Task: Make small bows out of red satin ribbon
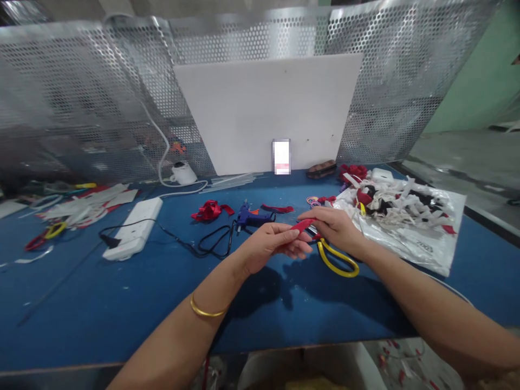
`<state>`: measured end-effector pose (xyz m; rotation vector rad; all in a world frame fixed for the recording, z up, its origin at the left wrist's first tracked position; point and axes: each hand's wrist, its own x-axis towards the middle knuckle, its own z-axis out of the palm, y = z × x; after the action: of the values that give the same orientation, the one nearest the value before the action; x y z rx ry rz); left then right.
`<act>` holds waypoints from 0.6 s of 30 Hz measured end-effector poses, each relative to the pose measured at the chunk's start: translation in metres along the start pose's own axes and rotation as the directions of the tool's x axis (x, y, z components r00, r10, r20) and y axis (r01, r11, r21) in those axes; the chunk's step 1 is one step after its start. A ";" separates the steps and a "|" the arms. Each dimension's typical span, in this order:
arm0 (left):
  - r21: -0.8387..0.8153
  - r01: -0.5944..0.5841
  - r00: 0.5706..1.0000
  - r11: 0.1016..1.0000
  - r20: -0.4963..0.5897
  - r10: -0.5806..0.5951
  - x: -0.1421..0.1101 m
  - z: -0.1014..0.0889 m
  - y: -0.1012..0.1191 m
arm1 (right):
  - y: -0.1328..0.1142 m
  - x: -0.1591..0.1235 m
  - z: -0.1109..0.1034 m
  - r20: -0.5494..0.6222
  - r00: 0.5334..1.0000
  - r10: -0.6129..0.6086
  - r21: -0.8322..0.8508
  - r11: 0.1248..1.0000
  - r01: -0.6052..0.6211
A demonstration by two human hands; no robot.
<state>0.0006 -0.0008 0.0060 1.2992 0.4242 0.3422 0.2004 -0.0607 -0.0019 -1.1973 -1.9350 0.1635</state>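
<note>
Between both hands, above the blue table, is a small strip of red fabric (303, 225). My left hand (272, 244) pinches one end between thumb and fingers. My right hand (335, 225) is closed on the other end, its fingertips partly hidden. Just below the right hand lie scissors (339, 265) with yellow handles, their blades mostly covered by the hands. A blue glue gun (254, 218) rests beyond the left hand, its black cord running left. Behind it lies a flat red ribbon piece (277, 208). Left of the gun sits a bunched red ribbon (211, 210).
A white power strip (136, 230) lies at left, near paper scraps (91, 206). On the right, a plastic bag (439, 252) bears a heap of fabric scraps (400, 203). A phone (281, 157) leans against a white board (268, 108). Below the table's front edge is a white bin (260, 371).
</note>
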 end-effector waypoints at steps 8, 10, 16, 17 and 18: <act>0.042 -0.163 0.984 0.986 -0.071 0.166 0.001 0.004 0.002 | -0.010 0.002 0.007 0.064 0.995 0.082 0.158 0.983 -0.092; 0.021 -0.216 0.968 0.976 -0.123 0.217 0.002 0.005 0.002 | -0.012 0.000 0.011 0.083 0.991 0.107 0.205 0.971 -0.122; -0.184 -0.245 0.948 0.952 -0.252 0.195 0.004 0.004 -0.001 | -0.014 -0.004 0.022 0.049 0.949 0.311 0.429 0.852 -0.301; -0.203 -0.243 0.949 0.948 -0.250 0.190 0.004 0.004 -0.001 | -0.014 -0.004 0.023 0.012 0.942 0.334 0.468 0.831 -0.301; -0.205 -0.238 0.954 0.949 -0.234 0.188 0.004 0.004 -0.001 | -0.013 -0.003 0.023 -0.033 0.936 0.351 0.500 0.816 -0.289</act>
<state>0.0055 -0.0027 0.0051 1.0853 0.4091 0.6985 0.1761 -0.0636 -0.0117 -1.1398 -1.4426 0.7015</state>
